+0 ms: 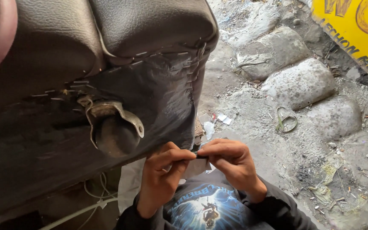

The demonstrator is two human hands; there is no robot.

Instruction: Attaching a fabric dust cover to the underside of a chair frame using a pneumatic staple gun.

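Big upturned seat (pixel 86 64), dark brown upholstery, fills upper left; black underside cloth (pixel 158 110) stapled along edges w/ round hole & torn flap. Stones (pixel 299 85) on dirt ground, right. Left hand (pixel 162 170) & right hand (pixel 231 164) meet just below cloth's lower corner, fingers pinched together on small dark piece (pixel 200 155) (too small to tell what).

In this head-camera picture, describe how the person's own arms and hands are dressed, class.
Both hands are bare: no gloves, rings or watch show on the left hand or the right hand. Dark long sleeves reach to the wrists. Between the arms shows a dark shirt front with a blue printed graphic.
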